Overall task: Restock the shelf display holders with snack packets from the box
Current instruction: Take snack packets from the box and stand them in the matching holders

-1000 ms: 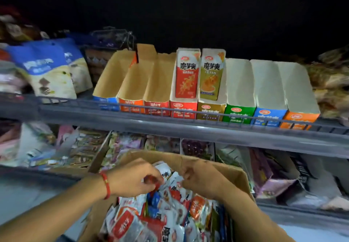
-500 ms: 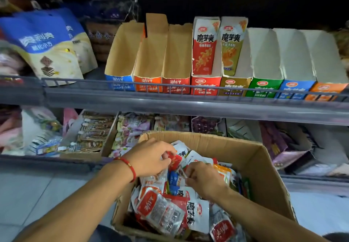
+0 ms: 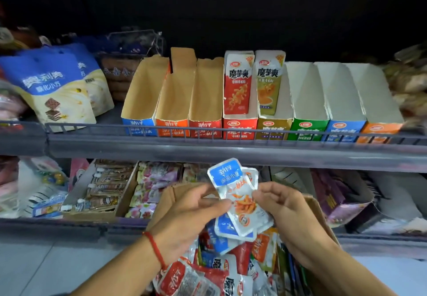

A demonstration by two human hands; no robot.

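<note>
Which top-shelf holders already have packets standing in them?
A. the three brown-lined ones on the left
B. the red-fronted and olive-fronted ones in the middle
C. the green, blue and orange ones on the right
B: a red packet and an olive packet stand in those two holders; the others show bare insides.

I'm seeing a blue-and-white packet (image 3: 233, 184) with orange strips printed on it. Above it, red (image 3: 238, 83) and olive-yellow (image 3: 269, 83) packets.
</note>
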